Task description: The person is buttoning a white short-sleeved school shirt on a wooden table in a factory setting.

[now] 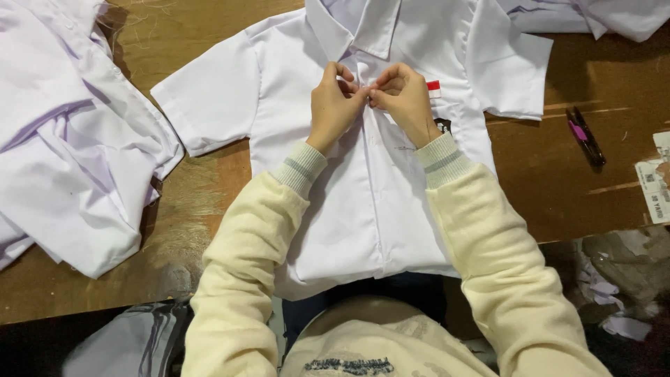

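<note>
Looking down, I see a heap of white shirts (pixel 70 139) on the left of the brown counter (pixel 551 181), a black-and-purple clipper (pixel 585 135) and a paper label (pixel 656 183) on the right. Nothing blocks my hands. Both forearms in cream sleeves (pixel 488 244) angle inward over the white shirt (pixel 363 188) lying flat in front of me. My left hand (pixel 335 105) and right hand (pixel 403 96) meet below the collar (pixel 363 28), each grip pinched on the placket's edge.
</note>
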